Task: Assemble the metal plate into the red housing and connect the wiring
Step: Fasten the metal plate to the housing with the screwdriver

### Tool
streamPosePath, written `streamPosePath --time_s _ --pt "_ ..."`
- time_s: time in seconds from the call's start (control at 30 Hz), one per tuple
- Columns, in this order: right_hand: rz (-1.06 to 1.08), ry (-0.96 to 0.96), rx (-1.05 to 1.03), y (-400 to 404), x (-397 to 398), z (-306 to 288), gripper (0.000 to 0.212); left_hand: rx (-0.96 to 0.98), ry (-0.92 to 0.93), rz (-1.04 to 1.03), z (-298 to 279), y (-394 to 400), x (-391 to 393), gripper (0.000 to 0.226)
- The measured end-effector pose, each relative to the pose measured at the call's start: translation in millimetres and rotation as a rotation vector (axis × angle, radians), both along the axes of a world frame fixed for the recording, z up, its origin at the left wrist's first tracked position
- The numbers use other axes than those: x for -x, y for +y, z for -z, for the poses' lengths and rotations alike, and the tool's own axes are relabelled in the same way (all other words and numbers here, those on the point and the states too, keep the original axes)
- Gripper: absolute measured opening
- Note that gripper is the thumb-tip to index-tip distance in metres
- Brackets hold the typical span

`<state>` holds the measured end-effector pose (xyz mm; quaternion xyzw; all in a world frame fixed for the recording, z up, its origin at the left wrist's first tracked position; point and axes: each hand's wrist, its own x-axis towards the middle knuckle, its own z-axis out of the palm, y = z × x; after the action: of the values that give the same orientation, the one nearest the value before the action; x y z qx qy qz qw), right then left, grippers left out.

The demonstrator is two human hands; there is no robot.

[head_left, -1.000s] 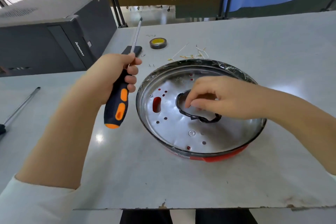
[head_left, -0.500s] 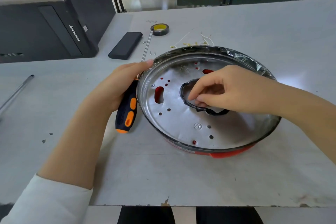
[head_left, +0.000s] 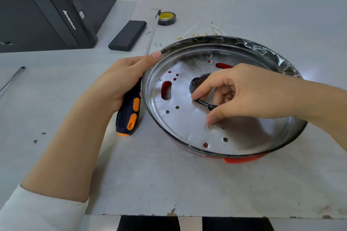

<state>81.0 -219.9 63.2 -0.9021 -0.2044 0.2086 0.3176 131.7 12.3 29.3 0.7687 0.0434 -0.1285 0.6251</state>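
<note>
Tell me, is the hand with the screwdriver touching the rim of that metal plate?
Touching. In the head view the left hand, gripping the screwdriver, has its thumb tip pressed against the rim of the metal plate, no gap showing.

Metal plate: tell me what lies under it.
Under the metal plate sits the red housing: red shows through the slots and at the near edge. The rest, including any wiring, is covered by the plate and the right hand.
</note>
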Motion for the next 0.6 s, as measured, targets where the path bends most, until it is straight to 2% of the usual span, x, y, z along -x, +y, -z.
streamPosePath --time_s 0.23,0.43,0.6 --pt "0.068 0.001 -0.079 6 6 2 0.041 -0.022 0.05 -0.002 -4 -5 1 0.051" --pt "0.19 -0.068 -0.102 14 8 7 0.038 0.179 0.133 0.01 -7 -8 4 0.051" --pt "0.333 -0.13 -0.15 10 3 8 0.041 0.081 0.097 0.04 0 -13 5 0.056"
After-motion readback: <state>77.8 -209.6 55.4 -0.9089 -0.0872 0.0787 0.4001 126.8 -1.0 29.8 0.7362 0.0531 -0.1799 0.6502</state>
